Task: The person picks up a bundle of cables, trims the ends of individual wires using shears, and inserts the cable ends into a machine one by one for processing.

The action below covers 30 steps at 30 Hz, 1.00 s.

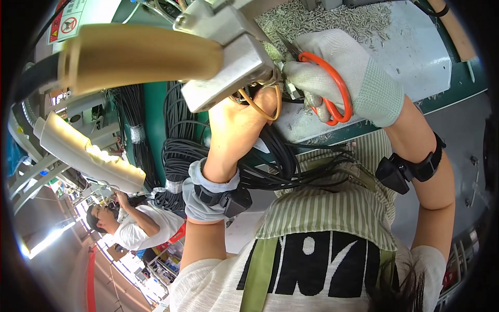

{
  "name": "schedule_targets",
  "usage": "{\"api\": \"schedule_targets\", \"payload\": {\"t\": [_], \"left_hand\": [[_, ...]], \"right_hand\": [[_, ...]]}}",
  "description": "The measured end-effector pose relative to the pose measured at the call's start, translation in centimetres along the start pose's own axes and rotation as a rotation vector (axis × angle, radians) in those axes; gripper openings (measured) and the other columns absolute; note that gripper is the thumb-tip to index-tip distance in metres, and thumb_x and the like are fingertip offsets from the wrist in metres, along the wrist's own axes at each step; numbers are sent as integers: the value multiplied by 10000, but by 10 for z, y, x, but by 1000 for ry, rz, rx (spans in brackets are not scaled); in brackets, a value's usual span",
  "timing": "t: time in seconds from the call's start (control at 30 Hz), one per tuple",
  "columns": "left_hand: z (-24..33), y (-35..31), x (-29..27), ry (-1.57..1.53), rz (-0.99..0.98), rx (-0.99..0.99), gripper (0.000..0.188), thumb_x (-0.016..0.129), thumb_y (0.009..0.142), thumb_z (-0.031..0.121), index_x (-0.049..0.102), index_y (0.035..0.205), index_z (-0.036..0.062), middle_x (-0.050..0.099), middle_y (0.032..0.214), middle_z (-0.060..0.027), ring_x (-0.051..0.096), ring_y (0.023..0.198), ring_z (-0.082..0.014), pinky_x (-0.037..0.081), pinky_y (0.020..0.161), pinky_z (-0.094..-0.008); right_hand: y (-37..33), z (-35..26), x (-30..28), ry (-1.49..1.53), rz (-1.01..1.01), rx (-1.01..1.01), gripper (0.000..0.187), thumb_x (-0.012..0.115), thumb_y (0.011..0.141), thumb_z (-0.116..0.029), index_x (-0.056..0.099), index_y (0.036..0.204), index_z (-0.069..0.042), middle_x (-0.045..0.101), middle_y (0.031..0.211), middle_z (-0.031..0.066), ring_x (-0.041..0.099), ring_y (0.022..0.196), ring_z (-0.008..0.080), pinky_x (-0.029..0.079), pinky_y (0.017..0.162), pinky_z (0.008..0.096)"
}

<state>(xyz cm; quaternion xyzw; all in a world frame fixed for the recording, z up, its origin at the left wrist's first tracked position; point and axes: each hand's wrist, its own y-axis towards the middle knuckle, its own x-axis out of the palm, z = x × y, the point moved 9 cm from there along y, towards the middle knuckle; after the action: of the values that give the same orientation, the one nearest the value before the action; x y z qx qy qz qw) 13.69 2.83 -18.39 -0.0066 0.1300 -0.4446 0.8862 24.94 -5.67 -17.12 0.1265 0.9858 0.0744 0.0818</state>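
Observation:
My right hand (353, 73), in a white knit glove, is closed around scissors (340, 86) with large red-orange loop handles. Their dark pointed blades stick out up and to the left past the fingers. A small metallic piece (292, 89) lies at the gloved fingertips, close to my left hand. My left hand (236, 122) is bare at the palm, with its fingers curled in under a grey metal block (228, 73). What those fingers grip is hidden. A thin tan loop (254, 106) crosses the left thumb. Black cables (278, 156) hang just below the hands.
A blurred tan cylinder (140, 54) juts left from the metal block. Many small silvery pieces (322, 21) cover the far part of a pale tray (416, 57). Cable bundles (179, 148) lie at left, near a lit lamp (88, 151). Another person (145, 226) works at lower left.

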Motion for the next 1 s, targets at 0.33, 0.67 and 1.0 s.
{"api": "schedule_targets", "payload": {"t": [0.33, 0.67, 1.0], "left_hand": [[-4, 5, 11, -223, -257, -73, 139, 582, 870, 97, 566, 895, -38, 596, 771, -67, 542, 633, -91, 441, 543, -238], [-10, -53, 16, -504, -219, -202, 154, 547, 892, 55, 527, 1031, -9, 578, 762, -51, 532, 619, -103, 445, 557, -252], [0, -79, 50, 69, -617, -88, 236, 628, 812, 48, 509, 1005, -16, 553, 770, -4, 477, 653, -59, 421, 602, -224]], "right_hand": [[1, 14, -4, -20, -49, 266, 199, 591, 846, -196, 555, 777, -13, 518, 527, 60, 518, 427, 111, 413, 406, 256], [-65, -35, -54, -841, 261, 286, 198, 591, 828, -174, 581, 893, 12, 534, 587, 99, 534, 485, 138, 414, 489, 270], [-53, -34, 23, 50, -34, 318, 139, 603, 795, -124, 596, 847, 5, 549, 585, 58, 571, 523, 115, 421, 470, 258]]}}
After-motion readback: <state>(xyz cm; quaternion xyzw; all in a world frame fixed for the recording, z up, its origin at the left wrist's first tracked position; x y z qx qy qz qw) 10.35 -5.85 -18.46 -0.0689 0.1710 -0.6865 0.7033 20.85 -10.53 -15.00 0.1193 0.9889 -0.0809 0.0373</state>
